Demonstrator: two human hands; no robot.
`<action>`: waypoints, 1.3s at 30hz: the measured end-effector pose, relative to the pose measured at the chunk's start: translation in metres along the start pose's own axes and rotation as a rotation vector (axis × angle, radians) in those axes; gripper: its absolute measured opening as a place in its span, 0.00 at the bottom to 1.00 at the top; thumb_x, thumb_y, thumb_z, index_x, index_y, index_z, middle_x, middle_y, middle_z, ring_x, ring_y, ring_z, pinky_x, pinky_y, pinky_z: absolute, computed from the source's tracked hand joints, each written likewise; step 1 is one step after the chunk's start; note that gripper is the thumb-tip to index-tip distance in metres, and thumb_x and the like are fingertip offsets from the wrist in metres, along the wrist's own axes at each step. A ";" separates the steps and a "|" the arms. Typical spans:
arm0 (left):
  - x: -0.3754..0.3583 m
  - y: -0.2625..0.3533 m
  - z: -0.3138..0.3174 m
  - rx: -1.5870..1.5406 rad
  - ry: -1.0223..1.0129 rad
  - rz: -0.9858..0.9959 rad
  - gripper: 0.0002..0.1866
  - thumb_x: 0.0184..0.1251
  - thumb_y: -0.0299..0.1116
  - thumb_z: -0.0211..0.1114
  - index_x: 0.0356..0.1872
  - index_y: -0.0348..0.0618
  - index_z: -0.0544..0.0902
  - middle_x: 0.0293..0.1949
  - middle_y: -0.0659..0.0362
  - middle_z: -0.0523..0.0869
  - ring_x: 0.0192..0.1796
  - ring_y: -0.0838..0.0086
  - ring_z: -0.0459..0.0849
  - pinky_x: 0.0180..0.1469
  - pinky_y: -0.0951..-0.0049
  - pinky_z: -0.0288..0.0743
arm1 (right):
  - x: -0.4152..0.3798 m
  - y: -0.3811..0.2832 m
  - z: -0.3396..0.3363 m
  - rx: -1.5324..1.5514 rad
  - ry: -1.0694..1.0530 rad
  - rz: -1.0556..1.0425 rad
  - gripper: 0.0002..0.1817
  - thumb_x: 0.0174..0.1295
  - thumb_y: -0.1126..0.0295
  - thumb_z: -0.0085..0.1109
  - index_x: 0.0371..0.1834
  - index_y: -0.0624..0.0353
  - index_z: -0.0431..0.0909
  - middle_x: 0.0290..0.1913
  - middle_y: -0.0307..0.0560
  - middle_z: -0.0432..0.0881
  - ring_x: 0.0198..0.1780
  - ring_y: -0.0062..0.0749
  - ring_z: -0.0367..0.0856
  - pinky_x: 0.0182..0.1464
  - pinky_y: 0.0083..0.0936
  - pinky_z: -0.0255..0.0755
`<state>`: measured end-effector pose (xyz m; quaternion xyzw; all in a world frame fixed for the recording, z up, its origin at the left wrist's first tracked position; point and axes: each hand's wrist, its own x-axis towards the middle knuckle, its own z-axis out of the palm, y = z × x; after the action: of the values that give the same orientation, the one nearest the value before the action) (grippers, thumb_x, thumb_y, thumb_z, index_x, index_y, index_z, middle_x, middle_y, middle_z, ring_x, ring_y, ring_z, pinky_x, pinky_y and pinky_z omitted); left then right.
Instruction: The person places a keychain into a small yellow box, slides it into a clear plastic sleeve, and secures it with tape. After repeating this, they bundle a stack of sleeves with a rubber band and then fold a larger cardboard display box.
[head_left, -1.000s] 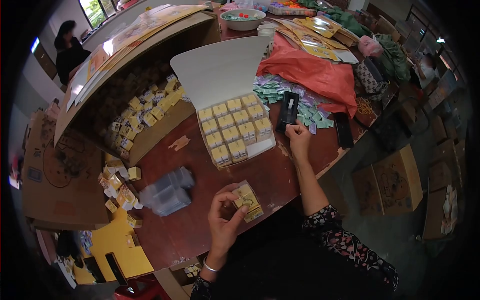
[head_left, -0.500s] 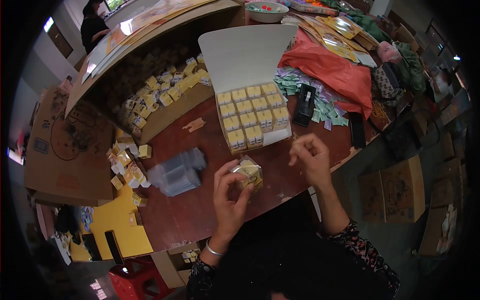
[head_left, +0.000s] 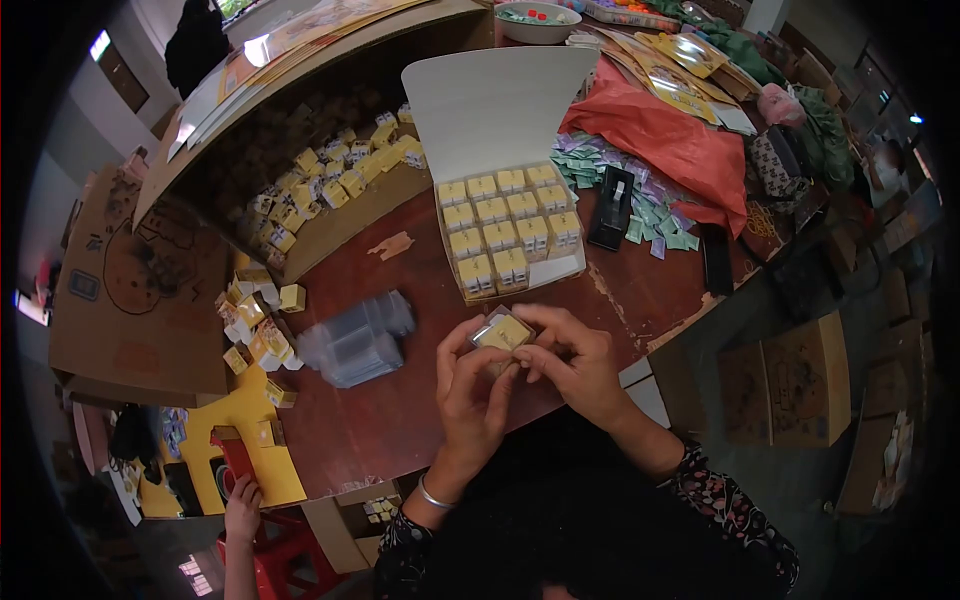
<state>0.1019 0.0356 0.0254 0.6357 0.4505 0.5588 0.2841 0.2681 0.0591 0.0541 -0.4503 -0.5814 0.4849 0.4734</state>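
Between my two hands is a small yellow box in a clear plastic sleeve (head_left: 503, 334), held over the front of the red-brown table (head_left: 375, 440). My left hand (head_left: 470, 385) grips it from the left, fingers and thumb closed on it. On its right side, my right hand (head_left: 575, 360) pinches the near corner and edge. Just beyond my hands stands an open white carton (head_left: 500, 110) with its lid up, filled with rows of wrapped yellow boxes (head_left: 492, 237). A white patch shows at its front right corner.
Clear plastic sleeves (head_left: 360, 340) lie left of my hands, loose yellow boxes (head_left: 262, 335) farther left. A large cardboard box (head_left: 400, 185) lies open behind. Small packets (head_left: 660, 220) and a black tool (head_left: 610, 208) are at right. Another person's hand (head_left: 243, 495) reaches in at lower left.
My right hand has come left and down onto the wrapped box, which now sits between both hands. Another person's hand has appeared at lower left by a red object. The person in the background has turned.
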 end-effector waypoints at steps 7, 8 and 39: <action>0.000 0.003 0.003 -0.256 -0.042 -0.180 0.15 0.64 0.19 0.72 0.50 0.40 0.82 0.66 0.48 0.75 0.65 0.59 0.80 0.60 0.65 0.80 | 0.012 0.029 -0.005 -0.413 0.222 -0.752 0.16 0.54 0.75 0.78 0.47 0.56 0.89 0.30 0.39 0.78 0.29 0.25 0.80 0.28 0.22 0.74; 0.001 0.007 0.003 -0.301 -0.039 -0.213 0.15 0.64 0.19 0.72 0.51 0.40 0.82 0.66 0.48 0.75 0.65 0.61 0.80 0.59 0.66 0.81 | 0.014 0.028 -0.007 -0.460 0.180 -0.788 0.17 0.53 0.75 0.78 0.48 0.55 0.89 0.30 0.39 0.78 0.29 0.26 0.79 0.27 0.22 0.74; 0.006 -0.028 0.009 0.605 -0.164 0.522 0.26 0.61 0.27 0.73 0.61 0.56 0.80 0.65 0.52 0.75 0.70 0.53 0.74 0.74 0.37 0.59 | 0.027 0.037 -0.072 -0.149 -0.065 -0.064 0.29 0.59 0.68 0.77 0.60 0.60 0.72 0.52 0.47 0.82 0.44 0.24 0.84 0.38 0.20 0.80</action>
<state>0.1037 0.0542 0.0019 0.8260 0.3940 0.4019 -0.0321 0.3372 0.1001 0.0268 -0.4498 -0.6449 0.4391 0.4346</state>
